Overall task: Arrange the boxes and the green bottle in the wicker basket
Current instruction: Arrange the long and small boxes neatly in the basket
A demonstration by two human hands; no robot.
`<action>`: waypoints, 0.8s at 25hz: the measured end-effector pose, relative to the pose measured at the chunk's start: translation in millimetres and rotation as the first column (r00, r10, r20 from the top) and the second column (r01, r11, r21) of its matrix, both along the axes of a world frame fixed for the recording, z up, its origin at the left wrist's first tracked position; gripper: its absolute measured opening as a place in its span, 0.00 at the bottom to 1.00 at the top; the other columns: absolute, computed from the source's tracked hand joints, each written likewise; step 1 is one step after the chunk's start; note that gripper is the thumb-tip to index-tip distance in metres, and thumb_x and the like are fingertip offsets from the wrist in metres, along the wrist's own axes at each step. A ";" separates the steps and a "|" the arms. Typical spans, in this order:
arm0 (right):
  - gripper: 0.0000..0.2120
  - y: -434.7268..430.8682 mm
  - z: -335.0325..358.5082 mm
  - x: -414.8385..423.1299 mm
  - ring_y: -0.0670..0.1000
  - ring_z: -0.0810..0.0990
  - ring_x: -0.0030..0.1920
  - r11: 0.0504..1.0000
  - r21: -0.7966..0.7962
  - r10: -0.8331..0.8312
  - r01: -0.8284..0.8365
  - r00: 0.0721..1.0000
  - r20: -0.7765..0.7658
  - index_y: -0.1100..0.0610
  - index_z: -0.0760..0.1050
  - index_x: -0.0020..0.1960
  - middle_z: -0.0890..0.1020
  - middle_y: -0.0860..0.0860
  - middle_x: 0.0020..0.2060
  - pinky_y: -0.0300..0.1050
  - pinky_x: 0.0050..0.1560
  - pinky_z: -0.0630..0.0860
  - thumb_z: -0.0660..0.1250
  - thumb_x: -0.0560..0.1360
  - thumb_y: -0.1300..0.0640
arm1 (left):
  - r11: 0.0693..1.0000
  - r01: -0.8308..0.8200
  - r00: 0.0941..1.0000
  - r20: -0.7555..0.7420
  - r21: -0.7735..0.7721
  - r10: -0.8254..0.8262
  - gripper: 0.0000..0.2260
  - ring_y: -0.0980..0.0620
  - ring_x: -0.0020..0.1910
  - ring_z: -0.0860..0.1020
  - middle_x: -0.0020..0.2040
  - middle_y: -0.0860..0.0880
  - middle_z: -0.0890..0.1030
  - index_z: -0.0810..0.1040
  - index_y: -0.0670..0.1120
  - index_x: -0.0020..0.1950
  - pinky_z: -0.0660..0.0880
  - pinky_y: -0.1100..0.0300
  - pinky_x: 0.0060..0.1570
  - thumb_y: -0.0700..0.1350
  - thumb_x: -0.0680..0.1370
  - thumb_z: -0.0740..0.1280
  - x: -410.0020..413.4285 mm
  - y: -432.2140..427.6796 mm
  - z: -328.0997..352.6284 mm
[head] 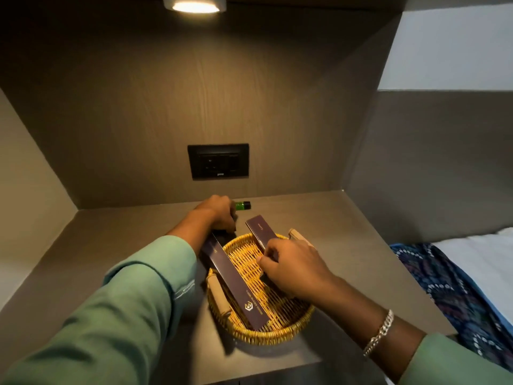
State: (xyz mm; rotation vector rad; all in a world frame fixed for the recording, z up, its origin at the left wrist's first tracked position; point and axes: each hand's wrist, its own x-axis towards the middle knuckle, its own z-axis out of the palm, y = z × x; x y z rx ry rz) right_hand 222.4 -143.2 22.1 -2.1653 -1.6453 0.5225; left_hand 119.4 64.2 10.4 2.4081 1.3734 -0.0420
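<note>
Long box lying diagonally across wicker basket, far end pinched under left hand fingers; shorter box gripped by right hand, angled away.

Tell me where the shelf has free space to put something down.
Bare shelf lies right of the wicker basket, and left of the left hand toward the side wall. Crowded: the basket, holding both long boxes, and near the green bottle.
</note>
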 end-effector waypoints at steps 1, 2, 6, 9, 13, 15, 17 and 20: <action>0.12 -4.4 -6.1 -3.1 0.50 0.77 0.43 1.000 -0.008 -0.004 0.004 0.998 0.062 0.50 0.77 0.48 0.79 0.49 0.41 0.52 0.45 0.79 0.61 0.76 0.43 | 0.998 -0.008 0.998 0.061 0.057 0.005 0.14 0.47 0.43 0.76 0.49 0.45 0.80 0.78 0.48 0.51 0.75 0.53 0.40 0.46 0.67 0.75 1.7 -3.5 5.3; 0.13 -7.7 -11.7 -6.2 0.52 0.77 0.43 1.000 -0.009 -0.009 0.011 0.993 0.119 0.52 0.77 0.49 0.79 0.51 0.43 0.51 0.44 0.78 0.60 0.76 0.44 | 0.992 -0.013 0.991 0.136 0.123 -0.004 0.15 0.46 0.44 0.77 0.49 0.44 0.80 0.77 0.48 0.51 0.75 0.52 0.41 0.47 0.67 0.74 3.0 -7.1 12.6; 0.12 -13.6 -28.3 -19.3 0.61 0.78 0.50 1.000 0.003 -0.002 0.001 0.945 0.327 0.57 0.77 0.55 0.77 0.61 0.53 0.52 0.44 0.74 0.61 0.76 0.52 | 0.982 -0.060 0.885 0.464 0.180 -0.031 0.19 0.46 0.43 0.78 0.45 0.46 0.80 0.73 0.48 0.50 0.78 0.50 0.40 0.54 0.64 0.71 4.2 -41.6 45.3; 0.09 -15.2 -24.6 -20.9 0.62 0.79 0.51 0.997 -0.045 0.071 -0.059 0.932 0.355 0.60 0.77 0.53 0.79 0.61 0.51 0.53 0.45 0.76 0.64 0.75 0.58 | 0.991 -0.035 0.900 0.435 0.132 -0.026 0.18 0.49 0.39 0.75 0.40 0.50 0.77 0.70 0.50 0.44 0.71 0.56 0.32 0.59 0.62 0.68 -0.5 -80.9 44.4; 0.06 -26.0 -17.5 -5.6 0.60 0.79 0.47 0.992 -0.033 0.126 -0.121 0.962 0.241 0.61 0.77 0.48 0.80 0.59 0.46 0.53 0.44 0.79 0.65 0.73 0.62 | 0.983 -0.035 0.994 0.106 0.180 0.016 0.19 0.49 0.40 0.73 0.41 0.49 0.77 0.70 0.50 0.44 0.68 0.52 0.42 0.63 0.66 0.67 -0.4 -121.9 17.4; 0.06 -34.1 -17.8 1.8 0.58 0.79 0.44 0.983 -0.026 0.185 -0.183 0.966 0.183 0.59 0.79 0.47 0.81 0.57 0.43 0.54 0.42 0.81 0.66 0.71 0.61 | 0.979 -0.023 0.999 -0.022 0.203 0.028 0.20 0.47 0.41 0.73 0.38 0.50 0.75 0.70 0.50 0.45 0.64 0.44 0.53 0.66 0.67 0.65 3.1 -132.4 5.8; 0.07 -41.1 -18.0 6.2 0.55 0.79 0.41 0.969 -0.043 0.248 -0.244 0.954 0.169 0.58 0.82 0.45 0.82 0.55 0.40 0.51 0.38 0.80 0.69 0.69 0.59 | 0.977 -0.003 0.994 -0.104 0.214 0.026 0.21 0.46 0.43 0.76 0.38 0.50 0.76 0.73 0.49 0.46 0.58 0.37 0.60 0.66 0.67 0.64 5.7 -137.7 -2.3; 0.08 -44.7 -20.5 11.0 0.54 0.81 0.43 0.966 -0.026 0.259 -0.258 0.951 0.171 0.56 0.84 0.47 0.84 0.55 0.42 0.53 0.42 0.82 0.72 0.69 0.56 | 0.976 0.012 0.986 -0.163 0.217 0.025 0.21 0.45 0.48 0.78 0.41 0.50 0.80 0.74 0.48 0.45 0.49 0.28 0.64 0.65 0.69 0.64 6.9 -138.5 -7.7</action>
